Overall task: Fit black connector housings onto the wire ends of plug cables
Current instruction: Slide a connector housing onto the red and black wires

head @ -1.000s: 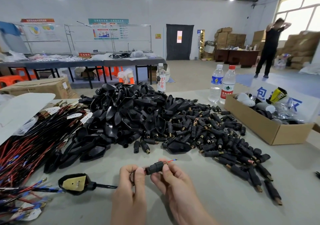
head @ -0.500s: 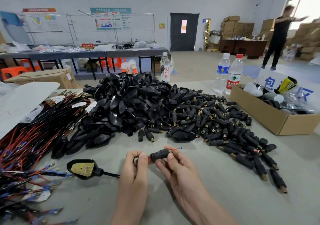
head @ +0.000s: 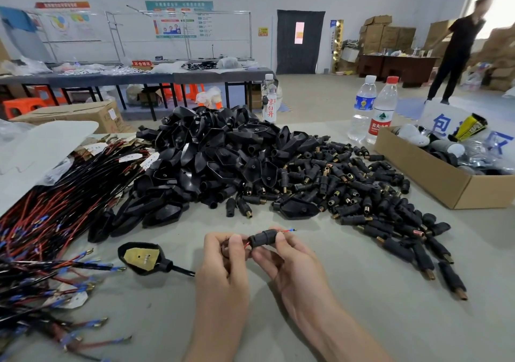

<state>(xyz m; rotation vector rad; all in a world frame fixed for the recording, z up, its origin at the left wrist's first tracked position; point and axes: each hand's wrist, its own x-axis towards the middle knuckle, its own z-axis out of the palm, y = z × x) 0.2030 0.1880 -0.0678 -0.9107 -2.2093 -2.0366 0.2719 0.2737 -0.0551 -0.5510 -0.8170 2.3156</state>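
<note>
Open brown cardboard box (head: 434, 177), right of the large heap of black plastic housings (head: 237, 161): it holds white rounded pieces, dark parts, clear wrapping and a yellow-and-black packet. Its right side is cut off by the frame edge, and the single contents are hard to make out.

In front of the heap, above the grey surface (head: 362, 320), the right hand (head: 287, 261) pinches a small black cylindrical connector housing (head: 262, 238) between thumb and fingers. Thin red and blue wire ends (head: 288, 230) project from the housing's right end. The left hand (head: 225, 264) is curled at the housing's left end, grasping the red wire; its fingers hide the cable there.

A black flat plug with brass-coloured face (head: 140, 257) lies on the surface in front of the heap's left part. Left of the heap, a bundle of red, blue and black cables (head: 50, 222) runs out of frame, blurred at the near edge.
</note>
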